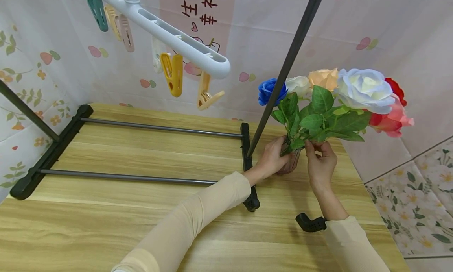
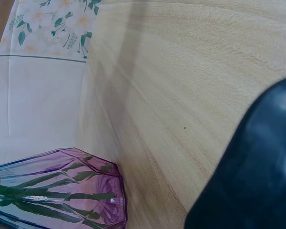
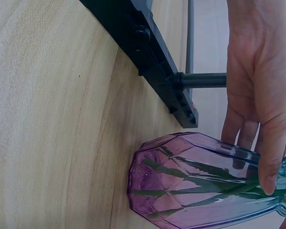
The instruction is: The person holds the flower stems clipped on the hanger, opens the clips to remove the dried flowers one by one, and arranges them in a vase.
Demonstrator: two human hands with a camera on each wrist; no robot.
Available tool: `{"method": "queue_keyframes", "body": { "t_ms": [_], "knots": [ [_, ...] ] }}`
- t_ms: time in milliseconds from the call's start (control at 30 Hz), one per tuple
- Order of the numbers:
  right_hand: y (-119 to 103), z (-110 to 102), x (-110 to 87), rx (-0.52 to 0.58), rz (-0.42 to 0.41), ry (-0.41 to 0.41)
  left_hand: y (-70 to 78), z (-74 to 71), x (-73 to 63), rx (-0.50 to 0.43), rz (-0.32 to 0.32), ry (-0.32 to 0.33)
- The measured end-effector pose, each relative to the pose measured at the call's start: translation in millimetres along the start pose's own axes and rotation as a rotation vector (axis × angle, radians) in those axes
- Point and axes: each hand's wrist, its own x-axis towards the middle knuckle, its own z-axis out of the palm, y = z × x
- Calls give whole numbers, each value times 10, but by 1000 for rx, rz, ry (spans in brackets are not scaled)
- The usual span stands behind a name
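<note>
My left hand [image 1: 270, 158] grips the neck of a faceted glass vase [image 3: 195, 181], purple at its base and bluish toward the mouth. Green stems [image 2: 66, 195] stand inside it. Artificial roses fan out above: a blue rose [image 1: 270, 91], a white rose [image 1: 298, 86], a peach rose [image 1: 323, 79], a pale blue rose [image 1: 366, 89] and red and pink ones behind. My right hand [image 1: 322, 163] is at the right of the vase mouth, thumb and forefinger bent close together under the leaves [image 1: 313, 120]. Foliage hides what its fingertips touch.
A black-footed rack frame [image 1: 249, 169] stands left of the vase, its slanted pole [image 1: 288, 67] rising before the blue rose. A white hanger bar [image 1: 170, 32] with several clothes pegs hangs above. A black elbow piece [image 1: 310, 222] lies by the right sleeve on the wooden table [image 1: 106, 224].
</note>
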Motion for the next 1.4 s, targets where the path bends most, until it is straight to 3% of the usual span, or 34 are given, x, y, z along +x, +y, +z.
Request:
{"method": "queue_keyframes", "body": {
  "t_ms": [433,800,1067,1400],
  "knots": [
    [82,-14,8,-6,8,7,-9,10,-9,-11,-4,-9],
    [-13,-1,-19,-1,14,5,-19,22,-9,-17,-9,-6],
    [-24,-9,-20,-22,22,8,5,-17,-15,-29,36,14],
    [-58,-29,-67,-52,34,2,22,-8,-4,-25,-9,-15]
  ]
}}
